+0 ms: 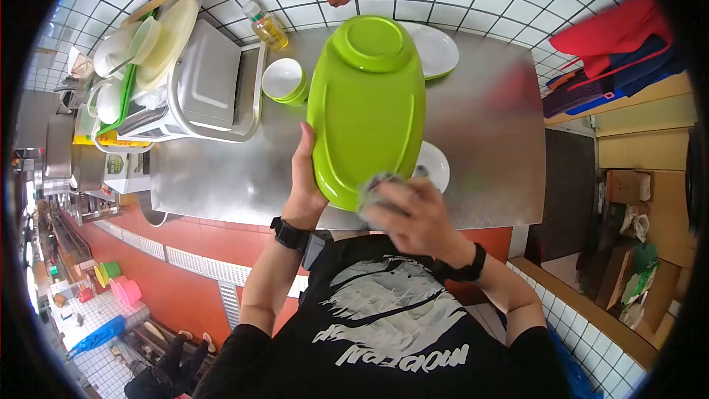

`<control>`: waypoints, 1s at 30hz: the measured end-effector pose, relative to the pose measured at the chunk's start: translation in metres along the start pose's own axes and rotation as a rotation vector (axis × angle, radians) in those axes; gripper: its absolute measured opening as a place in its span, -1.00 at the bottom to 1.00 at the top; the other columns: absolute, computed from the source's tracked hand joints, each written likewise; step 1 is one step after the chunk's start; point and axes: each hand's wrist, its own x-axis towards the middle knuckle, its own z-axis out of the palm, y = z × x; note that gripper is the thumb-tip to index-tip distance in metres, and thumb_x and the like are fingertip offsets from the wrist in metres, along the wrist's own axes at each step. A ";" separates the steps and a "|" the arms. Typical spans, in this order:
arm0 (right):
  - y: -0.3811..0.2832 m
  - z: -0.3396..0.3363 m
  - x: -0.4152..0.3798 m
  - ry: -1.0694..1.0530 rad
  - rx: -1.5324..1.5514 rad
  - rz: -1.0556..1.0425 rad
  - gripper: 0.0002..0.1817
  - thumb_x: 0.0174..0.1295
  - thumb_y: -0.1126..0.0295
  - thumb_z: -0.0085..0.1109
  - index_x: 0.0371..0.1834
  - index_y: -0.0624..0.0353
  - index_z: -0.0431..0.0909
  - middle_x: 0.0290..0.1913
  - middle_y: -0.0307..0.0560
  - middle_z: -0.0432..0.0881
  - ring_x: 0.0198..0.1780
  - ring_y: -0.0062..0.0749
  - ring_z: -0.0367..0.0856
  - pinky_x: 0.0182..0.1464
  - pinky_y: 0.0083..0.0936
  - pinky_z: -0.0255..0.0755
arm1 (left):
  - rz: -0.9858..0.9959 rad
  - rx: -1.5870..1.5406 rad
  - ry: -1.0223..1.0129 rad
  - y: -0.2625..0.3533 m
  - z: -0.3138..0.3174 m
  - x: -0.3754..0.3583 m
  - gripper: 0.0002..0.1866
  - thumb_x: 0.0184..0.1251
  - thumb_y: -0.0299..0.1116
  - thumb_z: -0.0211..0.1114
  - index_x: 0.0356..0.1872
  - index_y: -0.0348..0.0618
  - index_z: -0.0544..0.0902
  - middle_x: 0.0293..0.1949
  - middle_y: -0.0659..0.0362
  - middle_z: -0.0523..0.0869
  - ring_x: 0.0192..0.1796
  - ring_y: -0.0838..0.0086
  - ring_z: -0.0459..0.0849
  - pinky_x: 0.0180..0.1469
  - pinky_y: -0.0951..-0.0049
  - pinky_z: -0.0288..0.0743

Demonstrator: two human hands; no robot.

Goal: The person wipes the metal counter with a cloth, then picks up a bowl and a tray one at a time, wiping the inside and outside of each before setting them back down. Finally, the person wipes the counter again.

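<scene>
A long lime-green oval dish (pixel 368 125) is held up underside toward me, with a round raised ring at its far end. My left hand (pixel 304 185) grips its lower left edge, thumb along the side and fingers hidden behind. My right hand (pixel 419 216), blurred by motion, is closed on a grey cloth (pixel 371 191) against the dish's near end. Partly hidden behind the dish, a white plate (pixel 434 165) lies on the counter to the right. Farther back rests an oval dish (pixel 436 48), white inside and green outside.
A steel counter (pixel 487 133) runs along a tiled wall. To the left stand stacked white-and-green bowls (pixel 283 78), a bottle of yellow liquid (pixel 266 26) and a white-framed rack (pixel 214 131) with dishware. Red and blue fabric (pixel 617 44) hangs at right. Another person (pixel 173 369) is at lower left.
</scene>
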 end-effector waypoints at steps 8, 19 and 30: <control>0.004 0.011 0.009 -0.215 -0.066 -0.141 -0.72 0.03 0.37 0.20 -0.14 -0.08 0.69 0.13 -0.32 0.58 0.11 -0.22 0.46 0.12 -0.18 0.40 | 0.044 0.244 -0.006 0.012 0.007 0.003 -0.43 0.54 -0.03 0.14 0.36 -0.24 0.37 0.18 0.08 0.61 0.17 0.34 0.64 0.19 0.30 0.56; 0.076 -0.052 0.012 0.331 1.166 1.189 -0.27 0.52 -0.19 -0.24 0.29 0.33 0.43 0.18 0.02 0.61 0.18 -0.30 0.61 0.28 -0.36 0.48 | 0.651 2.071 -0.685 0.051 0.014 -0.033 -0.32 0.22 -0.44 0.36 0.40 0.17 0.43 0.28 0.08 0.54 0.22 0.04 0.57 0.25 0.09 0.50; 0.093 -0.050 -0.032 0.055 1.100 1.569 -0.64 0.40 0.16 0.12 0.14 0.09 0.52 0.16 -0.03 0.56 0.22 -0.39 0.52 0.27 -0.47 0.38 | 0.419 2.369 -0.949 0.028 -0.023 -0.006 -0.39 0.36 -0.15 0.25 0.44 0.28 0.37 0.37 0.08 0.45 0.42 0.06 0.40 0.41 -0.05 0.29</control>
